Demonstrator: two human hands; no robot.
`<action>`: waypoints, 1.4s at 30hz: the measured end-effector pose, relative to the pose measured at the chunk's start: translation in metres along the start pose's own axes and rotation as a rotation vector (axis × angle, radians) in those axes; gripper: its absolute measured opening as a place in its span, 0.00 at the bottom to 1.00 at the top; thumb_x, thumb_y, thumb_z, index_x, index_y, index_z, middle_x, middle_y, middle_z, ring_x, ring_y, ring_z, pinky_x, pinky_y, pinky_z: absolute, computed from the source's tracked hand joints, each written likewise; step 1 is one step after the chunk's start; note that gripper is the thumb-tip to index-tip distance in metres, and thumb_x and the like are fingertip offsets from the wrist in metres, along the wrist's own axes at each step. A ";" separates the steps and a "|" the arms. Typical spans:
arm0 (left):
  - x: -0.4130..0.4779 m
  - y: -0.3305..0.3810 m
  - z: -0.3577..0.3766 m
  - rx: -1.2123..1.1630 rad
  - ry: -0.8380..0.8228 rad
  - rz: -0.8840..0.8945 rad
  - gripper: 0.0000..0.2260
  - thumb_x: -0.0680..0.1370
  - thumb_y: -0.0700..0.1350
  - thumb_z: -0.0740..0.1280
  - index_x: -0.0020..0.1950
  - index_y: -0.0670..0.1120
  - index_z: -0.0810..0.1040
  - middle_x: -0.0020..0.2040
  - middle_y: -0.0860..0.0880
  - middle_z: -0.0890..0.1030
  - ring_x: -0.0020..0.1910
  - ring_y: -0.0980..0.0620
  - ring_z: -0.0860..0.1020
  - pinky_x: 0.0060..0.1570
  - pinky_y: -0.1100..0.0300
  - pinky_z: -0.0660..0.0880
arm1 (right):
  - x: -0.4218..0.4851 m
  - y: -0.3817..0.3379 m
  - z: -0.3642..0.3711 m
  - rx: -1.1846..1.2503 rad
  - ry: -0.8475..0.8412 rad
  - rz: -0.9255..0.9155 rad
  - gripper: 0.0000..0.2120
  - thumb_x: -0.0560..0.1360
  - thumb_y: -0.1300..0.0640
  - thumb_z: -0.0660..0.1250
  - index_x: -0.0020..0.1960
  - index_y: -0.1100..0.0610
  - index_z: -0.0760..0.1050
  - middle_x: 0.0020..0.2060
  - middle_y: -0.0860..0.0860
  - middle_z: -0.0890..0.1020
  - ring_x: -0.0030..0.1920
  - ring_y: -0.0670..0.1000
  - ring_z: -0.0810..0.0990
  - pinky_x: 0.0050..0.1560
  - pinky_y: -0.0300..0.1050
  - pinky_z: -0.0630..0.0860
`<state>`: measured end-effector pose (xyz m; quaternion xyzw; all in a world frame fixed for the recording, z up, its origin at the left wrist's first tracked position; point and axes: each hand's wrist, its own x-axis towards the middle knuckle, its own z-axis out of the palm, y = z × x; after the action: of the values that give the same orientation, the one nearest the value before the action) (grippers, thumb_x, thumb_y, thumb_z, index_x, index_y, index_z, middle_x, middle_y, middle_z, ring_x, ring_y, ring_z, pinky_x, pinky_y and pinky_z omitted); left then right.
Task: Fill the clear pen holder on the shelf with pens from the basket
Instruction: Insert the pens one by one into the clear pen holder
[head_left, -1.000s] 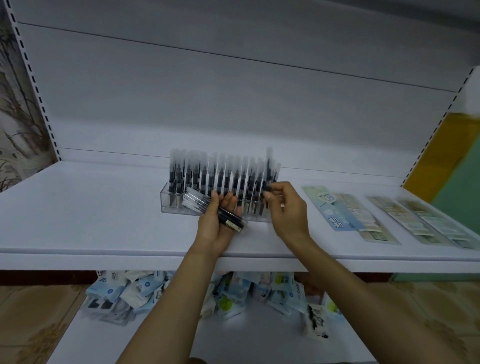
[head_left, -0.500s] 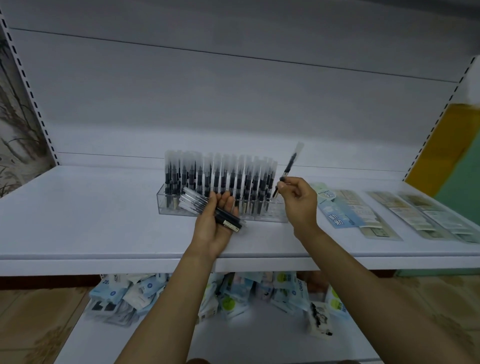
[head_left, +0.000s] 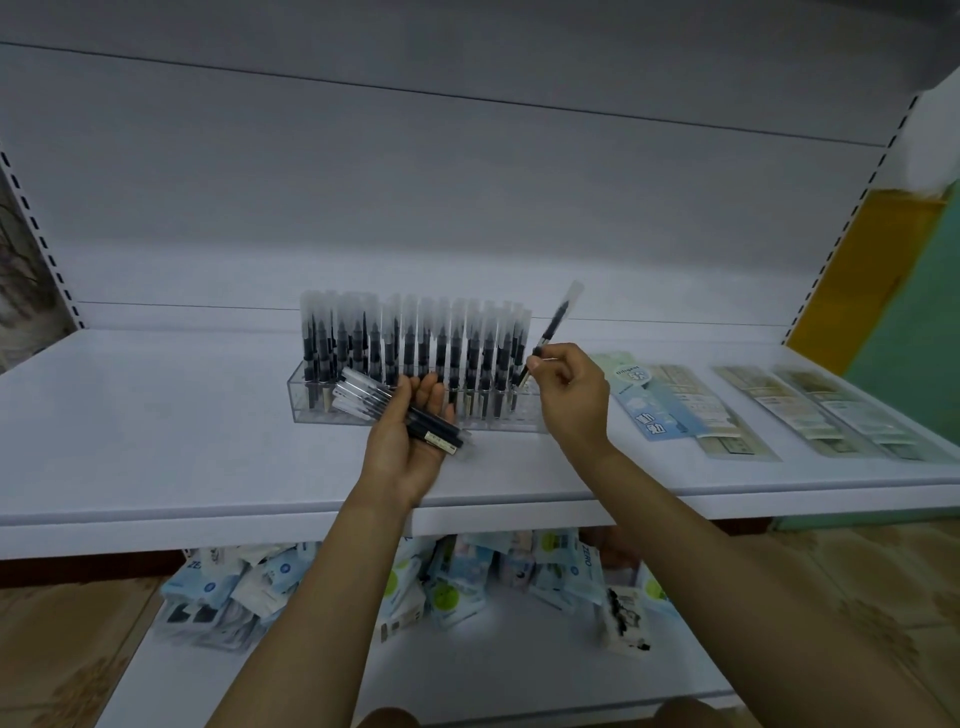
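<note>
One pen pinched over the right end of the holder, a bundle in your other hand.

Your right hand (head_left: 571, 395) pinches a single pen (head_left: 551, 332) near its lower end; the pen tilts up and to the right, its clear cap on top, just beside the last upright pens. Your left hand (head_left: 410, 441) lies palm up, fingers curled around a bundle of pens (head_left: 397, 413) in front of the clear pen holder (head_left: 322, 410). The holder stands on the white shelf (head_left: 156, 415), packed with upright pens. Flat packets (head_left: 670, 410) lie on the shelf to the right.
</note>
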<state>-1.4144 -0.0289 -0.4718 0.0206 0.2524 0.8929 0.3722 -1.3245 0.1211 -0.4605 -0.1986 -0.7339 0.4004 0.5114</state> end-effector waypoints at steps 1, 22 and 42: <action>0.000 0.000 0.000 -0.001 0.000 0.000 0.07 0.80 0.48 0.62 0.45 0.48 0.76 0.39 0.52 0.85 0.38 0.57 0.83 0.53 0.58 0.75 | -0.002 0.001 0.001 -0.051 -0.023 -0.028 0.03 0.75 0.62 0.68 0.47 0.62 0.79 0.39 0.51 0.82 0.39 0.38 0.79 0.42 0.27 0.73; 0.001 0.001 0.000 0.021 0.004 0.018 0.07 0.81 0.47 0.62 0.47 0.48 0.77 0.39 0.53 0.84 0.42 0.57 0.80 0.54 0.59 0.74 | 0.006 -0.012 -0.001 -0.326 -0.166 0.055 0.08 0.74 0.57 0.70 0.47 0.62 0.84 0.46 0.55 0.85 0.46 0.52 0.83 0.45 0.40 0.76; 0.002 -0.003 0.001 0.030 0.003 0.030 0.07 0.81 0.47 0.62 0.46 0.48 0.78 0.38 0.53 0.84 0.42 0.58 0.80 0.56 0.60 0.73 | -0.003 -0.009 -0.002 -0.461 -0.163 -0.060 0.11 0.76 0.55 0.68 0.51 0.61 0.83 0.47 0.54 0.85 0.47 0.53 0.83 0.44 0.38 0.72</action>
<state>-1.4141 -0.0257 -0.4726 0.0284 0.2660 0.8946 0.3580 -1.3206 0.1138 -0.4546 -0.2552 -0.8502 0.2217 0.4036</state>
